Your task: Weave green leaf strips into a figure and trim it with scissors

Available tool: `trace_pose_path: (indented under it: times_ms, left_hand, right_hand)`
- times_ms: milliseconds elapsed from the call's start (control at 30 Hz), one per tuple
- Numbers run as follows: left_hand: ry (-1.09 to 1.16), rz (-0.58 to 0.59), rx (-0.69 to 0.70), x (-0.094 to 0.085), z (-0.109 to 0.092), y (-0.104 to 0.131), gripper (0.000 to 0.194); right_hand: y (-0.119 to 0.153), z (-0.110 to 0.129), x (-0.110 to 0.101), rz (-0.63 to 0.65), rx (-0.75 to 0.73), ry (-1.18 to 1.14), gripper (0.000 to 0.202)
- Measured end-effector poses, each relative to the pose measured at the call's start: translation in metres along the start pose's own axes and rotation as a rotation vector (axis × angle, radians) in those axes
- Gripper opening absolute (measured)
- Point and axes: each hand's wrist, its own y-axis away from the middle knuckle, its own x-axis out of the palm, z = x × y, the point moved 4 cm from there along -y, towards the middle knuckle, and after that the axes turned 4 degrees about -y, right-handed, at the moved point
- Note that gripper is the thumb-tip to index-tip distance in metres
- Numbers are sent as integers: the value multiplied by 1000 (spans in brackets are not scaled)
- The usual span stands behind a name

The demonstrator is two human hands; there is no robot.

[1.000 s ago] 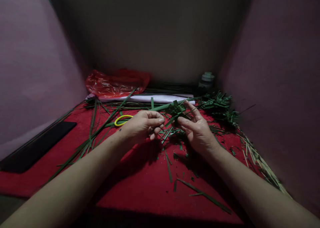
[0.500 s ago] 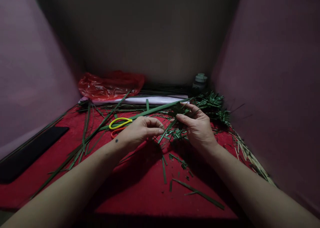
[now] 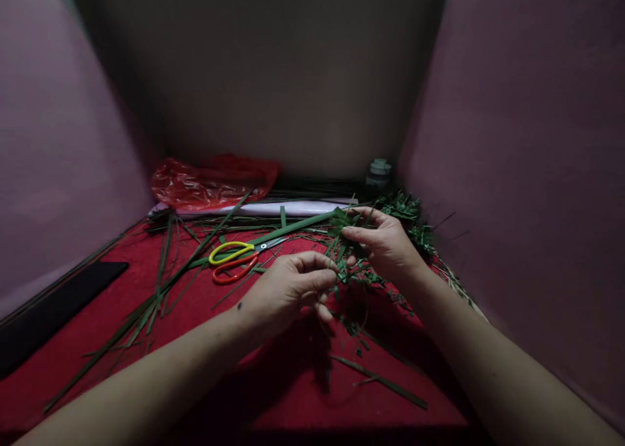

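My right hand (image 3: 385, 237) is closed on a small woven piece of green leaf strips (image 3: 340, 221), held between thumb and fingers above the table. Just below and left of it, my left hand (image 3: 303, 280) pinches a thin leaf strip that seems to run from that piece; the tip is hard to see in the dim light. Scissors (image 3: 234, 261) with one yellow and one red handle loop lie left of the hands, on a long green leaf blade (image 3: 305, 222). Cut leaf scraps (image 3: 364, 278) are scattered under my right hand.
A red cloth (image 3: 161, 361) covers the table. At the back are a red plastic bag (image 3: 209, 184), a white roll (image 3: 293, 208), a lidded bottle (image 3: 379, 172) and a green leafy bundle (image 3: 405, 208). A black flat object (image 3: 58, 309) lies left, between pink side walls.
My left hand has moved right and down, closer to beneath my right hand, uncovering the scissors. My right hand still holds the woven piece. The view has shifted slightly.
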Motion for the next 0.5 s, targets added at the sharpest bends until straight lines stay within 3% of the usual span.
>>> trace_pose_path:
  times_ms: [100,200,267,367,500]
  left_hand:
    - [-352,19,65,-1,-10,6,12]
    - [-589,82,88,-17,-18,4,22]
    - [-526,16,63,-35,-21,-2,24]
    - [-234,-144,82,-55,-20,-17,23]
    - [-9,-46,7,-50,-7,-34,21]
  right_hand:
    - [1,-8,0,95,139,12,36]
    - [3,-19,1,185,251,22,40]
    - [6,-26,3,232,313,43,41]
    - [12,-35,9,308,394,42,36]
    - [17,-43,16,351,442,9,30]
